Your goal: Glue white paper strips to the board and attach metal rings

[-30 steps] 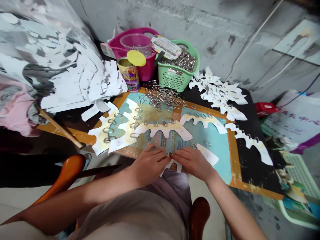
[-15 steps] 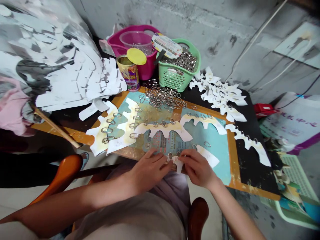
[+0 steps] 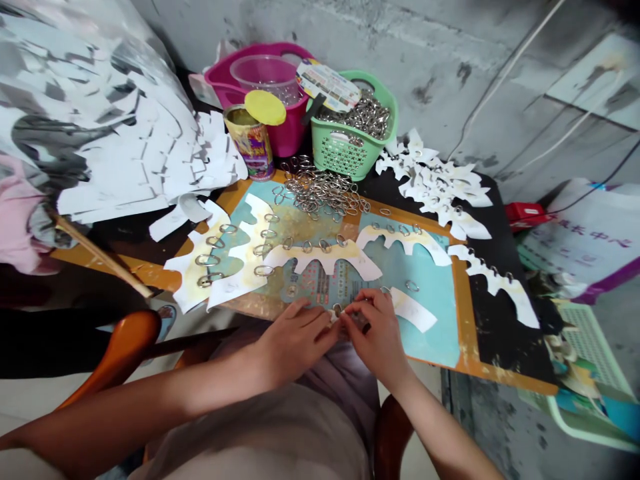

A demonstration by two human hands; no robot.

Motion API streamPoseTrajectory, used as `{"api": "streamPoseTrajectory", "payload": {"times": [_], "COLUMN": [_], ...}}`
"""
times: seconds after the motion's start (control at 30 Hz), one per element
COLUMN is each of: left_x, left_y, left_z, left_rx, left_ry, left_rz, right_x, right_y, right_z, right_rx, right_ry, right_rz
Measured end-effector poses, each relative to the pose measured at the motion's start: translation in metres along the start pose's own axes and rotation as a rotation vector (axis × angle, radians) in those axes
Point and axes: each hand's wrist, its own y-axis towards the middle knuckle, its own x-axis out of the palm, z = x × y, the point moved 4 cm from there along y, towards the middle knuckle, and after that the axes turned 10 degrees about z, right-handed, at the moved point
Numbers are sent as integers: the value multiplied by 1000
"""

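My left hand (image 3: 295, 337) and my right hand (image 3: 373, 330) meet at the near edge of the board (image 3: 463, 320), fingers pinched together on a white scalloped paper strip (image 3: 413, 310) where a small metal ring (image 3: 337, 309) sits. Most of the strip's near end is hidden under my right hand. Other white paper strips with rings threaded on their tabs (image 3: 320, 257) lie across the teal board. A loose pile of metal rings (image 3: 323, 190) lies at the board's far edge.
A green basket of rings (image 3: 353, 133), a pink tub (image 3: 285, 100) and a tin with a yellow lid (image 3: 253, 137) stand at the back. A heap of cut white paper (image 3: 130, 153) fills the left; more cutouts (image 3: 440, 187) lie right. A wooden stick (image 3: 95, 253) lies at left.
My right hand has slid left along the strip to meet the left hand, covering the strip's near end. The left hand has barely moved. The camera tilted slightly.
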Motion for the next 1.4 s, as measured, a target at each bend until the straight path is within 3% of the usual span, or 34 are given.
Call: {"api": "streamPoseTrajectory", "payload": {"times": [0.3, 0.5, 0.67, 0.9, 1.03, 1.23, 1.4], "left_x": [-1, 1, 2, 1, 3, 1, 0], "left_y": [0, -4, -5, -1, -4, -6, 7], "left_z": [0, -1, 0, 2, 2, -3, -15], "left_rx": [-1, -18, -19, 5, -1, -45, -92], "left_ry": [-29, -53, -46, -23, -36, -95, -112], "left_rz": [-43, -95, -105, -144, -173, -95, -89], "right_x": [0, 5, 4, -3, -1, 1, 0], "right_y": [-12, -12, -10, -19, -27, -29, -23], "right_z": [-1, -5, -2, -1, 1, -1, -3], "right_rx": [17, 40, 115, -114, -211, -217, -151], "right_ry": [1, -83, -58, 33, 69, -28, -35], "right_rz": [95, 72, 137, 157, 75, 56, 19]}}
